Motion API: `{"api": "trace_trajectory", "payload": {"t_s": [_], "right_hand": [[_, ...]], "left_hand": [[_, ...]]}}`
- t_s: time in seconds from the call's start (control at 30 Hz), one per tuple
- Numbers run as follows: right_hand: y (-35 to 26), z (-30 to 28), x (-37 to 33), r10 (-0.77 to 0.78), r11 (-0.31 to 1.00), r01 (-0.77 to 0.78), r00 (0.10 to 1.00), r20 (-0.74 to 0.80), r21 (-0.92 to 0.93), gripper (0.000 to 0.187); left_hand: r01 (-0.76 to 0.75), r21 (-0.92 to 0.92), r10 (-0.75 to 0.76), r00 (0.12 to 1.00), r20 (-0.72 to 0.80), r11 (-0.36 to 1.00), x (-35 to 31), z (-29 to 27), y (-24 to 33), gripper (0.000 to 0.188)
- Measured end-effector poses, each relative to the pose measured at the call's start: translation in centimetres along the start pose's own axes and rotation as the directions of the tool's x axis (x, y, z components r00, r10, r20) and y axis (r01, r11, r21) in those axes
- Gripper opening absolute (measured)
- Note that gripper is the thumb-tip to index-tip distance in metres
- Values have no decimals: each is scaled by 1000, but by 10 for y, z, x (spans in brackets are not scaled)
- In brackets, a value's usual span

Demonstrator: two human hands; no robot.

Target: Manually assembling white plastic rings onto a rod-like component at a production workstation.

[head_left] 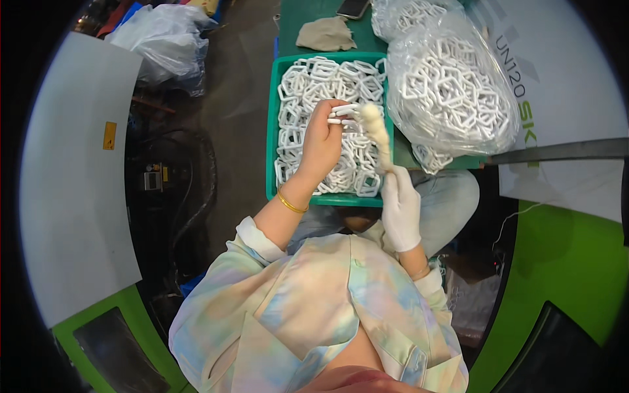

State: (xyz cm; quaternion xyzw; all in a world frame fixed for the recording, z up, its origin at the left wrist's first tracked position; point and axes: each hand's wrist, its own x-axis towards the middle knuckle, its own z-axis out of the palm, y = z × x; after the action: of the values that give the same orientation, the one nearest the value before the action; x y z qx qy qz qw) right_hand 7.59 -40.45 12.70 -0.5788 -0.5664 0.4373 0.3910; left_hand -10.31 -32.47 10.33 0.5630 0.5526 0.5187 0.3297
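My left hand [321, 141] is bare, with a gold bangle at the wrist, and it grips a small stack of white plastic frame pieces [345, 114] above the green tray [271, 164]. The tray is filled with many more white square plastic frames. My right hand [400, 203] wears a white glove and holds a white cloth-like swab [376, 131] whose tip touches the pieces in my left hand. Both hands hover over the tray's right half.
A large clear bag of white frames [452, 92] lies right of the tray, a second bag [406, 13] behind it. A beige cloth [325, 34] and a phone [354, 8] lie on the green table. A plastic bag [164, 39] sits far left. Green machine panels stand at both sides.
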Motion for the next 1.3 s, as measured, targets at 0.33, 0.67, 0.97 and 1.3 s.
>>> {"api": "trace_trajectory", "payload": {"t_s": [0.33, 0.67, 0.97, 1.3], "right_hand": [[19, 9, 2, 45, 997, -41, 997, -59, 72, 17], [-15, 8, 8, 88, 969, -58, 989, -117, 239, 15], [-20, -3, 30, 51, 969, -64, 997, 61, 237, 25], [-28, -4, 29, -40, 996, 36, 998, 47, 77, 24]], "left_hand": [[176, -401, -186, 983, 14, 899, -17, 15, 21, 26], [320, -915, -359, 907, 222, 244, -23, 28, 24, 22], [436, -615, -320, 900, 296, 658, -40, 24, 37, 23], [-430, 376, 321, 892, 319, 821, -8, -3, 59, 17]]}}
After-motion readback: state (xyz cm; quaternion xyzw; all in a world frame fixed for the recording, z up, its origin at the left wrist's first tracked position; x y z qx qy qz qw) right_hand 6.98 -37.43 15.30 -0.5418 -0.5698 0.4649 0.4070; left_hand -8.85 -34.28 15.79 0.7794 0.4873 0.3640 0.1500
